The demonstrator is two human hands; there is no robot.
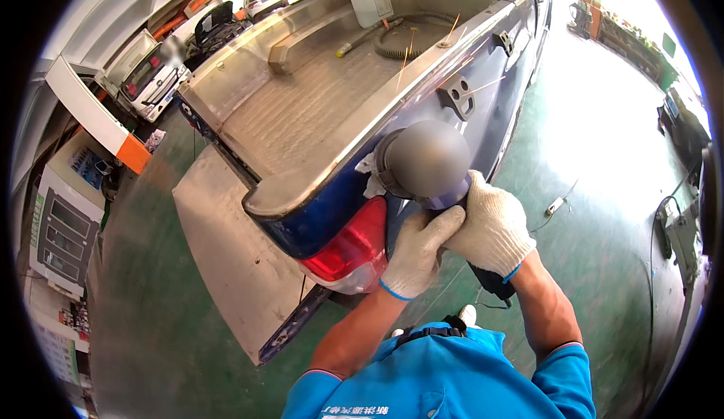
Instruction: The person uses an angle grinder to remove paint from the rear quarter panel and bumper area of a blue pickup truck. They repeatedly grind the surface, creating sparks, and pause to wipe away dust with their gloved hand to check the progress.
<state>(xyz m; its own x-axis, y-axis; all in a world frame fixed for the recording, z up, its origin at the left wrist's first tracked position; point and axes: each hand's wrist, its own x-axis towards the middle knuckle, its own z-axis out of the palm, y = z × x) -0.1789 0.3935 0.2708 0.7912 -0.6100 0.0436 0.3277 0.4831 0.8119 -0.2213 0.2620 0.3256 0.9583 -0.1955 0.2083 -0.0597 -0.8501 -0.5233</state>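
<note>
In front of me both hands, in off-white knitted gloves with blue cuffs, are closed round a corded power tool that looks like an angle grinder (451, 195). My left hand (417, 249) grips it on the near left. Beside it, my right hand (492, 227) wraps round the body, and the black rear end with its cord sticks out below. A grey blur covers the tool's round head, so its contact with the panel is hidden. It is against or close to the blue pickup's rear side (324, 219), above the red tail light (351, 245). Thin orange streaks like sparks fly beyond it.
Two metal brackets (457, 97) stick out from the truck's side. In the bed (302, 110) lie a white container (372, 4) and a ribbed hose (392, 51). The lowered tailgate (234, 260) juts out at left. A small white block (556, 205) with a cord is on the green floor.
</note>
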